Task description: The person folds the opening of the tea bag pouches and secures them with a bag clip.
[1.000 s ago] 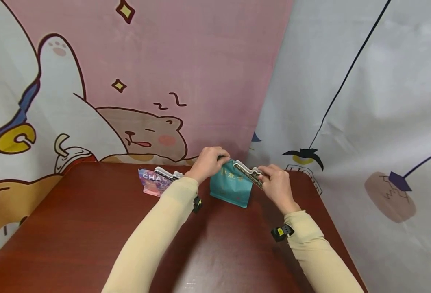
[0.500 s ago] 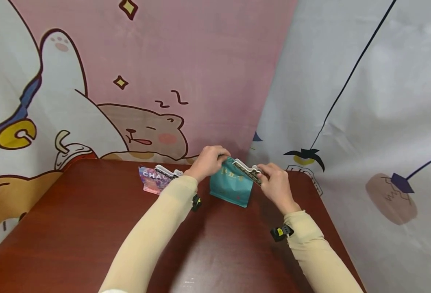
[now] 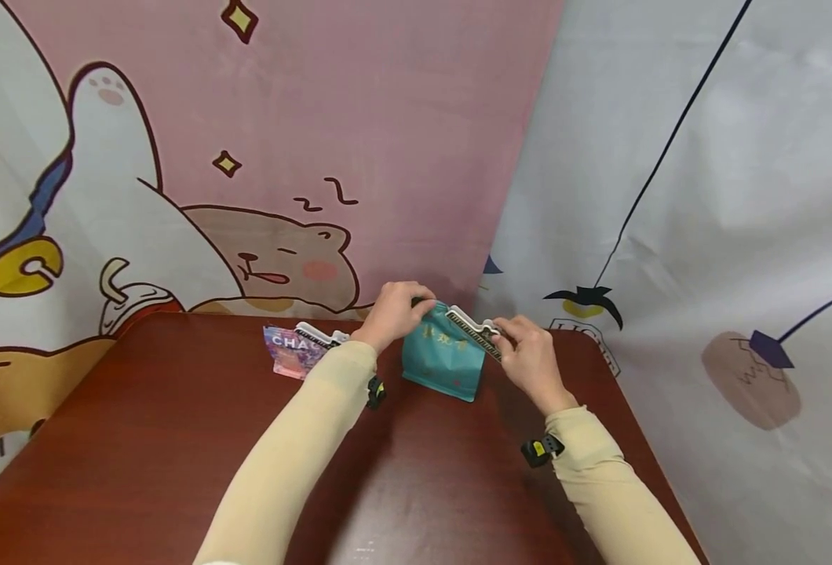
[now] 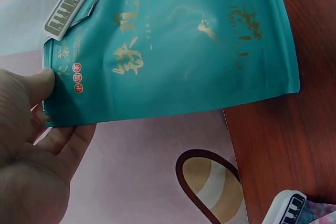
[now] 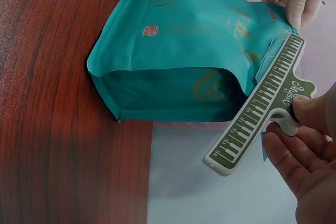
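A teal pouch (image 3: 443,365) with gold lettering stands on the table near its back edge. The thumb and fingers of my left hand (image 3: 393,315) pinch its upper left corner, also visible in the left wrist view. My right hand (image 3: 530,359) pinches the handle of a white clip (image 5: 262,95) printed with piano keys. That clip slants across the pouch's top edge; one end lies against the folded top and the other sticks out past its side. How far the clip's jaws reach over the fold cannot be told.
Left of my left hand, a smaller pink and purple pouch (image 3: 287,355) stands with a similar piano clip (image 3: 315,335) on its top, partly hidden by my forearm. A printed cloth (image 3: 430,157) hangs behind the reddish-brown table (image 3: 176,439).
The head view shifts slightly. Both hands keep their grips, and the clip and teal pouch stay nearly where they were.
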A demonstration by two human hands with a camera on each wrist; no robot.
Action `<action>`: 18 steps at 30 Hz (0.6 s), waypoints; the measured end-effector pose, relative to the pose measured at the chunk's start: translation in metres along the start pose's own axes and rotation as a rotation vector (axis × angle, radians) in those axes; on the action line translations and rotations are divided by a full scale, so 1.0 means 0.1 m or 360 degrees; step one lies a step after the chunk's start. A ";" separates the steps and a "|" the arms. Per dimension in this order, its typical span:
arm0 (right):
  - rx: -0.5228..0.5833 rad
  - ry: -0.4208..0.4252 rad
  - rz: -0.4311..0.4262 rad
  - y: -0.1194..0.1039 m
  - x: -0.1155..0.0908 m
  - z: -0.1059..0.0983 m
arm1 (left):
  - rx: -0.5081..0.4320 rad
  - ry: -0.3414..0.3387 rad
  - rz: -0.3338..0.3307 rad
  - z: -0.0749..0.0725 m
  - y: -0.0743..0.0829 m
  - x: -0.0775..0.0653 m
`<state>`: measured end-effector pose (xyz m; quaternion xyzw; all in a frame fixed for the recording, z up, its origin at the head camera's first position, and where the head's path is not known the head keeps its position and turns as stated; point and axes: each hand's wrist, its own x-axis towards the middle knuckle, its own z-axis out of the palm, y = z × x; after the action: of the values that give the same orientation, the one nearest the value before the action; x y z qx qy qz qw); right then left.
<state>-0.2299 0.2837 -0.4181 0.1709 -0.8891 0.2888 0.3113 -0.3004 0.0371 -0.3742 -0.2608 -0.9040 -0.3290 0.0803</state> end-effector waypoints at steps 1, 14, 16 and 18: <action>-0.0004 0.0003 0.0001 0.00 0.00 0.00 | 0.0001 0.0002 0.0000 0.00 0.01 0.00; 0.0001 -0.0006 -0.0020 -0.08 0.07 0.04 | -0.0005 0.0072 0.0013 0.05 -0.04 -0.02; -0.0003 -0.0002 -0.0019 -0.09 0.08 0.04 | -0.0005 0.0080 0.0033 0.06 -0.04 -0.01; -0.0008 0.0006 -0.0024 -0.10 0.09 0.03 | -0.0008 0.0090 0.0048 0.06 -0.04 -0.01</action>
<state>-0.2336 0.2725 -0.4101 0.1762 -0.8879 0.2845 0.3156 -0.3016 0.0378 -0.3819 -0.2652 -0.8966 -0.3371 0.1101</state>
